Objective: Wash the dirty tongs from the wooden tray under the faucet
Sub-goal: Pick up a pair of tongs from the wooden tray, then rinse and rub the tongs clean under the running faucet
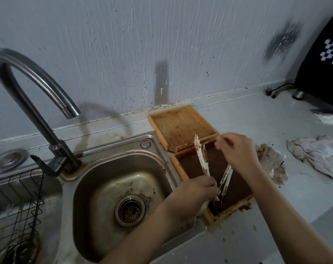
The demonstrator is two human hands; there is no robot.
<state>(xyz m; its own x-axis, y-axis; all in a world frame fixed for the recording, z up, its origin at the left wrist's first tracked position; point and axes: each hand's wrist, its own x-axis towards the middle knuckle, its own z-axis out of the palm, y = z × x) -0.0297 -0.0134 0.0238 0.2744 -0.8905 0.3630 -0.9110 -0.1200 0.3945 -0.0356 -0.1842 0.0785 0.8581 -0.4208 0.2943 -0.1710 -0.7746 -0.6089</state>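
A wooden tray (179,166), its floor smeared dark brown, sits on the counter just right of the sink (97,189). My left hand (197,191) grips a pair of white tongs (200,156) streaked with brown. Their tips point up over the tray's left side. A second, thin metal pair of tongs (225,177) slants across the tray, with its wire loop near my left hand. Its far end is hidden under my right hand (237,150), whose fingers are curled and blurred. The faucet (36,79) arches over the sink's left side, and no water is running.
A second, cleaner wooden tray (182,123) lies behind the dirty one, by the wall. A soiled wrapper (272,164) and a crumpled cloth (312,151) lie on the counter to the right. A black appliance (323,63) stands far right, and a wire rack (15,199) far left.
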